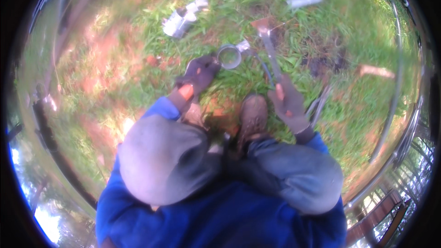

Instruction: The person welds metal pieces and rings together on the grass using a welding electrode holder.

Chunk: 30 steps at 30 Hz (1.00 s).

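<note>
A round grey metal ring [229, 57] with a short shiny piece [243, 46] at its upper right is just above the grass. My gloved left hand [199, 74] closes on the ring's left edge. Off to the right, my gloved right hand [289, 104] wraps round the grip of a hammer-like tool [270, 53]. Its grey shaft points away from me and ends in a rusty brown head [262, 24]. Blur hides the exact kind of tool. A thin blue strip [267, 72] runs beside the shaft.
Shiny metal cylinder pieces [179, 23] lie on the grass at the far left. A whitish tube [304, 1] is at the far right. Nearer on the right are a pale wood piece [376, 71] and dark rods [320, 103]. My boot [253, 115] stands between my hands.
</note>
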{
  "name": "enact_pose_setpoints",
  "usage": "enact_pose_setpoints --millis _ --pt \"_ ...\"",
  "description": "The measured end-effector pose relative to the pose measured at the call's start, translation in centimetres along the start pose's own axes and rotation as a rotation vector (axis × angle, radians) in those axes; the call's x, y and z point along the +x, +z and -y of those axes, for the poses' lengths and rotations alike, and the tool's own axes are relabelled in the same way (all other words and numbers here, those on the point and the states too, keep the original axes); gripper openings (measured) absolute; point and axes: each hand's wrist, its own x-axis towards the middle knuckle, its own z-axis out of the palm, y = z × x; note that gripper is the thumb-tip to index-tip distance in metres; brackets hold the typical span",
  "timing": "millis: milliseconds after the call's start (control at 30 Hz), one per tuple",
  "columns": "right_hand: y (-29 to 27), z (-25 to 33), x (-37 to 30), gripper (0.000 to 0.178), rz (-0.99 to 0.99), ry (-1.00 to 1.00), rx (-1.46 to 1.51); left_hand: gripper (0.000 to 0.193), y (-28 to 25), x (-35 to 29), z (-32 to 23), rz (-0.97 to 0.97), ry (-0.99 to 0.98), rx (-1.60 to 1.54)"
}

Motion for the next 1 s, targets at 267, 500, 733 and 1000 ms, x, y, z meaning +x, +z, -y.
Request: enact_pose_setpoints --millis 267,500,733,1000 --pt "-1.7 2.5 2.4 0.025 0.135 0.392 0.631 0.030 1.8 0.5 3.8 0.179 0.490 0.332" --pt "-1.2 1.5 4.4 0.018 0.334 0.404 0.580 0.014 4.8 1.2 2.5 0.242 -0.320 -0.944" --pt "-0.1 0.2 2.3 0.022 0.333 0.620 0.730 0.011 3.1 0.2 -0.3 0.394 -0.350 -0.766" --pt "-0.7 2.6 2.8 0.026 0.317 0.642 0.736 0.009 3.9 1.1 1.0 0.420 -0.373 -0.947"
